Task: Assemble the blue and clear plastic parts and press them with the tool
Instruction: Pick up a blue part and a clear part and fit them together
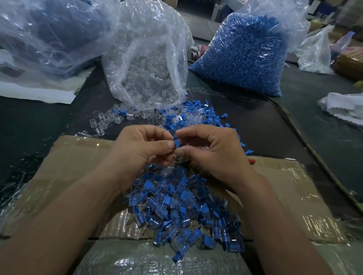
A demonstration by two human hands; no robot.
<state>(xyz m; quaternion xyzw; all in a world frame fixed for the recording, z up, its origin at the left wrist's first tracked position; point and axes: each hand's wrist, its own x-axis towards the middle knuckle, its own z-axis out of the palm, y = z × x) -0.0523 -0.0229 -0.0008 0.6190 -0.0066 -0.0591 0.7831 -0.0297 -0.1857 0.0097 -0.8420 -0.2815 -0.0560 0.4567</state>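
My left hand (142, 150) and my right hand (214, 153) meet over the cardboard, and both pinch one small blue part (177, 143) between thumb and fingers. A bit of clear plastic (181, 158) shows just under the fingertips; which hand holds it I cannot tell. Below the hands lies a heap of joined blue-and-clear pieces (184, 211). Loose blue parts (198, 115) and clear parts (107, 120) are scattered on the dark table beyond the hands. No pressing tool shows clearly.
A taped cardboard sheet (78, 166) covers the near table. At the back stand an open bag of clear parts (150, 60), a full bag of blue parts (247, 55) and a large bag at the left (50, 30). A cable (312, 146) runs down the right.
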